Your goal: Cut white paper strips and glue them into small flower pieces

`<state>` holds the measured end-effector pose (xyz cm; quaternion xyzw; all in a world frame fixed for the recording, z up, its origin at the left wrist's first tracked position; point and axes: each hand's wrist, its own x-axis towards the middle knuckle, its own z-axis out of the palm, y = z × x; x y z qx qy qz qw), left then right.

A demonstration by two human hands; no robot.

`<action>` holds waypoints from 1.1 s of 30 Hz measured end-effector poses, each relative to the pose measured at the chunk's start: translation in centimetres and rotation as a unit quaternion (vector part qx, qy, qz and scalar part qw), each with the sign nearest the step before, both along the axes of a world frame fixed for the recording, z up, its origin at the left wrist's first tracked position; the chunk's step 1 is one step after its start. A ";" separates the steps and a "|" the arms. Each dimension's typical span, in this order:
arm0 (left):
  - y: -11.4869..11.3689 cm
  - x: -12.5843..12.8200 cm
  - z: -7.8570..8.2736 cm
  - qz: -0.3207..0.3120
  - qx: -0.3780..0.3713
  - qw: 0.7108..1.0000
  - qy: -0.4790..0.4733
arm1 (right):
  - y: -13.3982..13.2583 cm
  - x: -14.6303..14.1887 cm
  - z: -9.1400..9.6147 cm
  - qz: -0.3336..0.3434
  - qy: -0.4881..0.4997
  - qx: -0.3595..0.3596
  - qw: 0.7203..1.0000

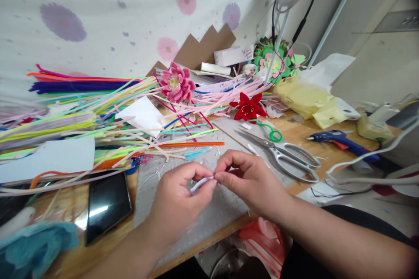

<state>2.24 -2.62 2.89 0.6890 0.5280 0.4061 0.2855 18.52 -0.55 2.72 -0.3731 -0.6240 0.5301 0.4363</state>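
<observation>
Two hands meet in the head view over the grey mat, raised in front of the person; between them is a slim pale strip, whitish with a lilac tint; its long axis slants from lower left, inside the curl of the left hand, up to the right, where it ends at the fingertips of the right hand; the left thumb and forefinger are closed on the strip close to that end; the right thumb and forefinger are pinched together at the tip itself; whether anything else is caught in that pinch is too small to tell. The left hand is the nearer to most of the length, the right only to the end; the relation that matters most appears to be this meeting point, with the fingertips of both hands almost touching. Beyond the right hand, the scissors lie with blades pointing up and left; above them sits a red flower on a curled green stem; farther right on the desk rests a blue glue gun.
</observation>
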 end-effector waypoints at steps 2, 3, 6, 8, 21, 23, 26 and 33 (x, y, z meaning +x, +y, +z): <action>0.1 0.1 0.1 0.001 0.004 1.000 0.002 | 0.0 0.0 0.0 0.010 0.016 -0.020 1.000; 0.1 0.1 0.1 0.001 0.008 1.000 0.003 | 0.0 -0.1 -0.1 0.017 0.025 -0.035 0.999; 0.1 0.1 0.0 0.003 0.016 1.000 0.009 | 0.1 -0.2 -0.2 0.041 0.083 -0.103 0.990; 0.1 0.0 0.0 0.006 0.014 1.000 0.009 | 0.2 -0.2 -0.2 0.042 0.136 -0.147 0.979; 0.4 -0.4 -0.2 0.009 -0.038 0.999 -0.036 | 0.4 1.3 -0.5 0.041 0.161 -0.112 0.980; 0.5 -0.3 -0.1 0.015 -0.040 0.999 -0.031 | 0.3 1.2 -0.5 0.051 0.188 -0.144 0.970; 0.6 -0.4 0.1 0.020 -0.042 0.998 -0.031 | 0.2 1.1 -0.4 0.049 0.224 -0.185 0.956; 0.5 -0.4 0.0 0.010 -0.051 0.999 -0.007 | 0.1 1.3 -0.9 0.015 0.151 -0.106 0.983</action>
